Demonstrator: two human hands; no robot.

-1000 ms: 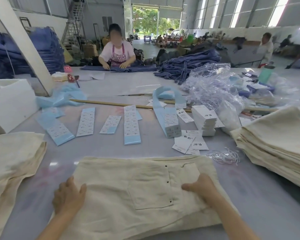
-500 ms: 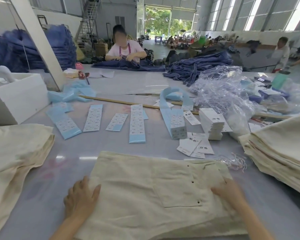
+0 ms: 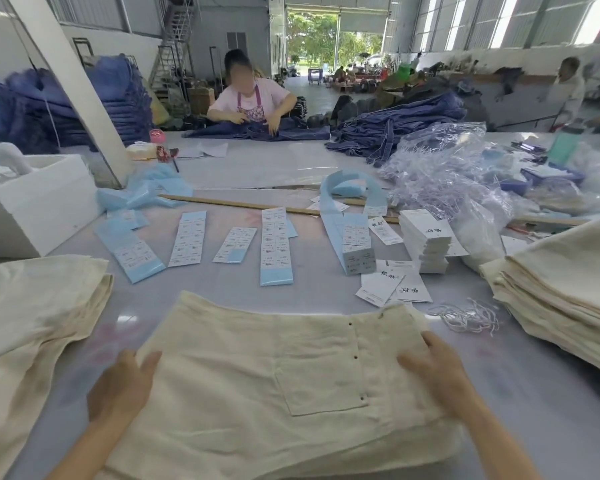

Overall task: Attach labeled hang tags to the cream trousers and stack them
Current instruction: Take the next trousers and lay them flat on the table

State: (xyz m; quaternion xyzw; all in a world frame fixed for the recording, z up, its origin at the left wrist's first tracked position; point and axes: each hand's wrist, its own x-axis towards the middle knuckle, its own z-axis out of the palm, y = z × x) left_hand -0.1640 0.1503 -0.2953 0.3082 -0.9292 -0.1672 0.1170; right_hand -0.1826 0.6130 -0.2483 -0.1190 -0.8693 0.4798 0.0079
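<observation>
Head view: we are holding the folded trousers [image 3: 274,368] on the worktop [image 3: 551,410] by both side edges, left hand [image 3: 123,389] and right hand [image 3: 433,368], fingers curled at the cloth, probably squaring them near the tags [image 3: 394,284].

your left hand [image 3: 123,386] and right hand [image 3: 433,370] grip the two side edges of the folded cream trousers [image 3: 274,382], which lie on the grey table [image 3: 551,410] with a patch pocket facing up. a pile of cream trousers [image 3: 568,289] sits to your right, a looser heap [image 3: 32,313] to your left. beyond the trousers lie blue label strips [image 3: 276,245], a stack of white hang tags [image 3: 426,242], loose hang tags [image 3: 392,284] and white strings [image 3: 465,317]. across the table a person [image 3: 253,98] handles blue fabric [image 3: 267,131].
</observation>
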